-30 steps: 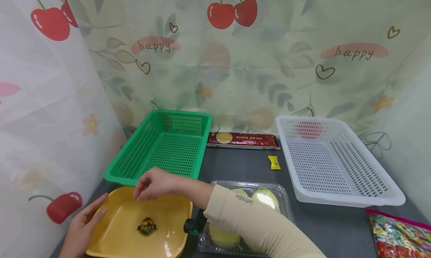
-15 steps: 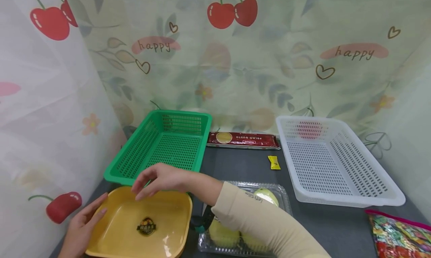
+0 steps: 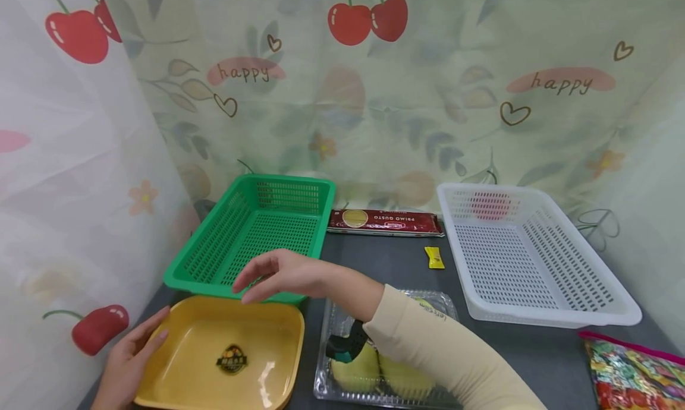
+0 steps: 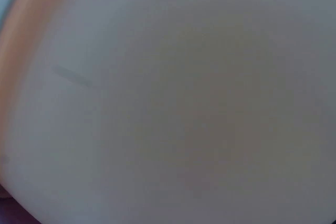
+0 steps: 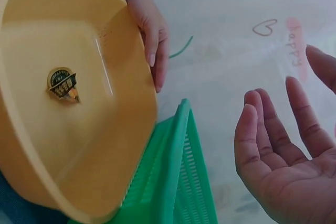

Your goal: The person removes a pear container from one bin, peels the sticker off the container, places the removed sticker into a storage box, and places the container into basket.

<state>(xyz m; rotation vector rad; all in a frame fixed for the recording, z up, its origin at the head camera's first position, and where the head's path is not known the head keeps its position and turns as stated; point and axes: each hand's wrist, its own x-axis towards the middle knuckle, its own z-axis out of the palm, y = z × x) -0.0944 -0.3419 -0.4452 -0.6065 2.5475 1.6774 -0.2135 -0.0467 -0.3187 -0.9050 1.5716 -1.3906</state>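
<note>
A yellow plastic basin with a dark round sticker on its floor stands at the front left. My left hand rests against its left rim, fingers fairly straight and thumb tip at the edge; the right wrist view shows this hand from the other side. My right hand hangs in the air over the near edge of the green basket, just behind the basin. Nothing is in its loosely bent fingers. The left wrist view is a pale blur.
Right of the basin sits a clear plastic box of round yellow-green produce, partly behind my right sleeve. A red packet, a small yellow wrapped sweet, a white basket and a colourful bag lie further back and right.
My right hand has moved up and to the right, from above the basin to the green basket's near edge, its fingers loosening. The left hand and basin have stayed put.
</note>
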